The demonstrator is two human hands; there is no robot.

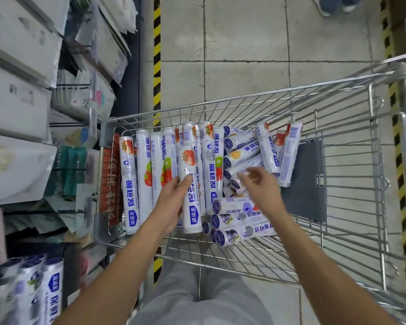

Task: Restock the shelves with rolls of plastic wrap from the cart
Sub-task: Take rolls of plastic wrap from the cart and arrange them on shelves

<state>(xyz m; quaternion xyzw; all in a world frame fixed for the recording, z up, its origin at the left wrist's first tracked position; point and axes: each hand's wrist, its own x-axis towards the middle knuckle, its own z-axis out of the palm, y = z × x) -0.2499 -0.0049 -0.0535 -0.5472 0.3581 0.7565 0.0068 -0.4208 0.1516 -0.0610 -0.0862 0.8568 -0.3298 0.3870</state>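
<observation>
Many rolls of plastic wrap point(211, 160) lie loose in the cart point(106, 134), long ones ranked from 10 to 12 o'clock and short purple rolls point(234, 205) heaped from centre to 6 o'clock, with the shelves point(17, 109) at 9 o'clock. Left hand point(172, 202) grasps one tomato-print roll point(189, 165) about its middle; right hand point(261, 186) hovers with fingers spread over the purple heap, grasping nothing. Likely hazards: the slick film could slip from a one-handed hold during the swing toward 9 o'clock, and a pull from the loose heap could set neighbouring rolls tumbling.
</observation>
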